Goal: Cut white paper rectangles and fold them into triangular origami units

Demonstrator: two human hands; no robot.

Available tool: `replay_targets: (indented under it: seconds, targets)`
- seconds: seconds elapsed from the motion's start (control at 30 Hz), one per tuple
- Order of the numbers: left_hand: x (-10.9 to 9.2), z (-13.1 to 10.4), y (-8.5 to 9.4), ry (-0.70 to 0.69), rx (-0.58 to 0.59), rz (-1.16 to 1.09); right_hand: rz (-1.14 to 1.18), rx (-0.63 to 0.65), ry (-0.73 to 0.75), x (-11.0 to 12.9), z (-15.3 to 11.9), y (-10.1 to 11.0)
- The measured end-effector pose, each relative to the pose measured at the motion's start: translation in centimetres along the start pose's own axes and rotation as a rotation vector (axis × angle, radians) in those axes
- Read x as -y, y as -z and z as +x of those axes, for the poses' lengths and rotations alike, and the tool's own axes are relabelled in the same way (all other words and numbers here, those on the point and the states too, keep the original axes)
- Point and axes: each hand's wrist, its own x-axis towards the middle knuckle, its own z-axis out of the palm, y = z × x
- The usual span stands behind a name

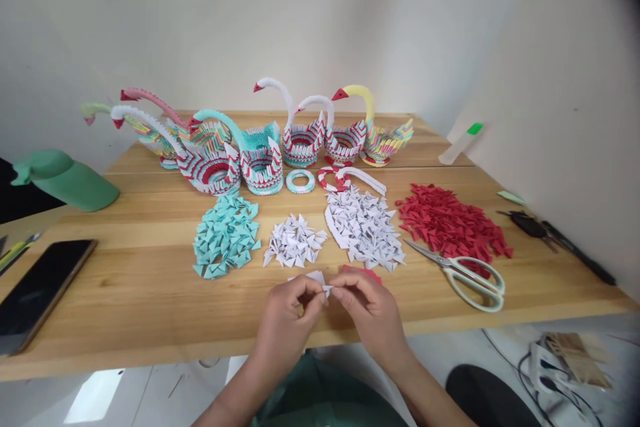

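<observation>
Between the fingertips of my left hand (295, 307) and my right hand (367, 310) is a small folded white paper piece (327, 289), pinched from both sides. Just beyond my left fingers lies some flat white paper (315, 276), and past my right fingers a red paper stack (363, 272), each partly covered by the hands. A small pile of folded white pieces (295, 241) sits in front of them. To its right spreads a larger white pile (367, 227), to its left a turquoise pile (227, 233), and farther right a red pile (453, 220).
Scissors (473, 277) lie by the red pile. Several paper swans (305, 143) line the back, with a turquoise ring (300, 181) and a red-white ring (333, 179) before them. A phone (43, 290) and a green bottle (67, 180) are left; keys (530, 223) lie right.
</observation>
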Motion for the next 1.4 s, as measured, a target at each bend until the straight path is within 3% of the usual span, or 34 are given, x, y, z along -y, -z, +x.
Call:
replay_targets:
  seconds: [0.13, 0.27, 0.87, 1.13, 1.23, 1.4]
  targets:
    - [0.4, 0.0, -0.2, 0.075, 0.050, -0.183, 0.151, 0.028, -0.121, 0.0, 0.2, 0.1]
    - [0.5, 0.1, -0.2, 0.168, 0.035, -0.319, 0.232, 0.038, -0.146, -0.1, 0.3, -0.1]
    - [0.4, 0.4, 0.0, 0.041, 0.071, -0.198, 0.224, 0.065, -0.139, -0.6, 0.3, -0.1]
    - [1.1, -0.3, -0.4, -0.291, -0.192, 0.316, -0.259, 0.006, 0.198, 0.2, 0.1, -0.4]
    - [1.3, -0.4, -0.4, -0.366, -0.202, 0.370, -0.329, 0.019, 0.291, 0.4, 0.2, -0.4]
    - [1.4, -0.6, -0.4, -0.359, -0.160, 0.376, -0.442, -0.016, 0.386, 0.6, -0.1, -0.4]
